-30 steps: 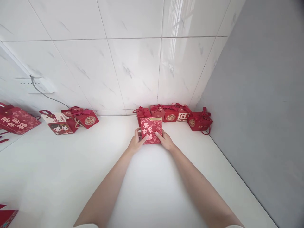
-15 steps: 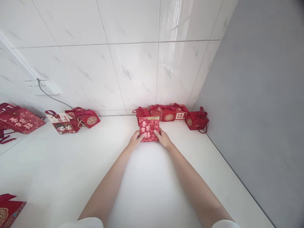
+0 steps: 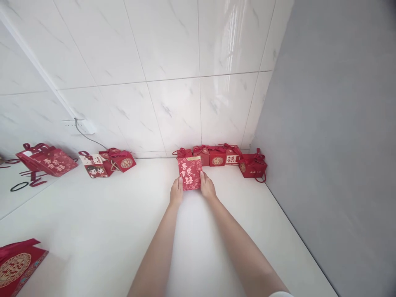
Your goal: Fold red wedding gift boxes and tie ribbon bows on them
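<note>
A red gift box (image 3: 191, 175) with white Chinese lettering and a gold strip along its top faces me, held between both hands. My left hand (image 3: 176, 190) grips its left side, thumb along the edge. On the right side my right hand (image 3: 207, 185) is closed the same way, its thumb near the front edge. Fingers behind the box are hidden. Just behind it, a small red box with a ribbon (image 3: 184, 153) is partly covered. Beside that one, red boxes with gold emblems (image 3: 218, 160) stand in a row against the wall.
At the row's right end, a ribboned box (image 3: 253, 167) stands by the grey panel (image 3: 324, 144). Leftward on the white table (image 3: 102, 222) are a box with cartoon figures (image 3: 96, 171), a red floral bag (image 3: 57, 162), a black ring (image 3: 19, 187) and a large red box (image 3: 23, 264). A cable (image 3: 89, 138) hangs from the socket.
My view has shifted, so the left-hand items appear further right. My hands have slid outward to the box's side edges, thumbs now off most of its front. The box remains before the row.
</note>
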The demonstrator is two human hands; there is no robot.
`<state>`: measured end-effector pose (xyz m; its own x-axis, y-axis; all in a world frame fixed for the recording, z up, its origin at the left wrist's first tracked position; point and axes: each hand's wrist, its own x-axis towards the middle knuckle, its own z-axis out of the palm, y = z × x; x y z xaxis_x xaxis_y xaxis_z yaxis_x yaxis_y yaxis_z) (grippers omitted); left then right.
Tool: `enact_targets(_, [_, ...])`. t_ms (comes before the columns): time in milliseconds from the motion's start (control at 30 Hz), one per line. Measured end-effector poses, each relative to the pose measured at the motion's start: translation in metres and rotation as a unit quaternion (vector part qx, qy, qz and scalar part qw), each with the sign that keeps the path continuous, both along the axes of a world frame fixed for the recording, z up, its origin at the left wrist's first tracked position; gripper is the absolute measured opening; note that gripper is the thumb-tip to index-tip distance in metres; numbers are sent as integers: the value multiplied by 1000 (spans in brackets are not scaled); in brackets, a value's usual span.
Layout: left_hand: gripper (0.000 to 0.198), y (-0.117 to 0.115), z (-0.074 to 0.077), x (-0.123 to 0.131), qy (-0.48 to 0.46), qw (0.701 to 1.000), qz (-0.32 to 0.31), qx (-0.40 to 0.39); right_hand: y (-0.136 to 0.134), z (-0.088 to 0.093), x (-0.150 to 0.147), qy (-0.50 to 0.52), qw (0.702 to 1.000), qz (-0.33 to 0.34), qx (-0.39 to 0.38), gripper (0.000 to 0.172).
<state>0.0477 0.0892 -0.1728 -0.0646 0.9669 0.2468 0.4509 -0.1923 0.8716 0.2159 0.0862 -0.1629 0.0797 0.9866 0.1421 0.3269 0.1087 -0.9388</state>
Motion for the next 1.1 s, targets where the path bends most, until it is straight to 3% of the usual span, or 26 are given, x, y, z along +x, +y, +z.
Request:
enact_targets(167, [61,-10,0,3,-15,999,33,7,-3,-4,-8,3,1000,-24,-16,69])
enact_targets(767, [49,-27,4,0,-44,998,31,-11,-1,-17,-1,37,998,-11,-41,65])
enact_targets(1100, [47,-29,0,-4,-65,997,29,-23,-5,-13,-8,53,998,-26,-30,61])
